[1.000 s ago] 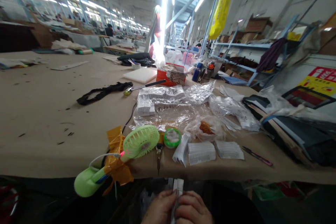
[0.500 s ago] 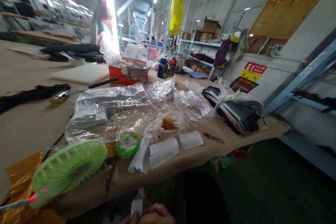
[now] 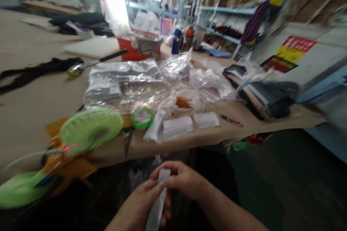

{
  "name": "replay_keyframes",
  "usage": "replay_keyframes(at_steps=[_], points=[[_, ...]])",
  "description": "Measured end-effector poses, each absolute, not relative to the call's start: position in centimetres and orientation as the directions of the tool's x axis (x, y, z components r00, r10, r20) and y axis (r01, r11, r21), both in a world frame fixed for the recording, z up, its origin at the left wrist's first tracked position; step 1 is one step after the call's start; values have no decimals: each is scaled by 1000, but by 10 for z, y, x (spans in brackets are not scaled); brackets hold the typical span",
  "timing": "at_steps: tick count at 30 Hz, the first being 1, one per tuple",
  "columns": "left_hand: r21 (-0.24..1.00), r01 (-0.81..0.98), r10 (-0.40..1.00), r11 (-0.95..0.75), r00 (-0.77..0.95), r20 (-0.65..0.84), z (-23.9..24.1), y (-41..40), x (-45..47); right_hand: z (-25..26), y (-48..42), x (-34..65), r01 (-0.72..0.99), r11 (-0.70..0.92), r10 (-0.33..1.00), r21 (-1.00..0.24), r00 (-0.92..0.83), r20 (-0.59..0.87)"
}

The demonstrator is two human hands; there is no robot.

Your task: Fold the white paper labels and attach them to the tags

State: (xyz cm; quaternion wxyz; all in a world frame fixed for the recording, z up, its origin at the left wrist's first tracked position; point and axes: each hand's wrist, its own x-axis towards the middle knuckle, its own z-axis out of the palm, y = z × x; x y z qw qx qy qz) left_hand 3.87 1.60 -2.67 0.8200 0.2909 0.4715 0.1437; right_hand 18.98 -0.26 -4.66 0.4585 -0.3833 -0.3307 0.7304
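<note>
Below the table's front edge, both of my hands hold a narrow white strip (image 3: 158, 202) of paper or fabric. My left hand (image 3: 143, 202) grips its lower part, fingers curled around it. My right hand (image 3: 180, 178) pinches the strip's top end. Just beyond the hands, on the table edge, lie small white stacks (image 3: 177, 127) of the same kind of strips, a second stack (image 3: 206, 119) beside them. The picture is blurred by motion.
A green hand-held fan (image 3: 90, 130) with orange tape lies at the left front of the tan table (image 3: 35, 97). A green tape roll (image 3: 142, 118), clear plastic bags (image 3: 130, 79), a pink cutter (image 3: 231, 120), a red box (image 3: 130, 52), bottles (image 3: 176, 41) and dark folded material (image 3: 271, 95) crowd the top. A person stands far behind.
The view has swung down, so my hands and forearms now show fully. The white strip stays held in both hands.
</note>
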Motion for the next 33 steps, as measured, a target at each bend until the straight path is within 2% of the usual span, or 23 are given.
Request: replay_keyframes(at_steps=[4, 11, 18, 22, 24, 26, 29, 33], points=[[603, -88, 541, 793, 557, -630, -5, 11, 39, -51, -5, 182, -423, -330, 934, -844, -276, -227], [638, -136, 592, 758, 554, -585, -9, 5, 29, -37, -10, 170, -343, -301, 954, -890, -108, -281], [492, -161, 460, 855, 674, -578, -9, 14, 19, -36, -4, 166, -235, -296, 955, -926, -71, -287], [467, -190, 453, 864, 698, -554, -13, 15, 13, -39, -5, 167, -153, -256, 965, -955, -99, -243], [466, -198, 458, 862, 697, -551, -14, 14, 11, -38, -7, 169, -25, -154, 986, -988, -64, -152], [470, -200, 464, 860, 690, -556, -15, 14, 10, -36, -9, 171, 202, 11, 999, -979, -41, 3], [478, -189, 469, 858, 669, -577, -14, 14, 9, -33, -11, 171, 498, 230, 973, -836, -108, 204], [486, -173, 470, 856, 652, -595, -12, 15, 9, -34, -12, 169, 623, 327, 944, -710, -183, 274]])
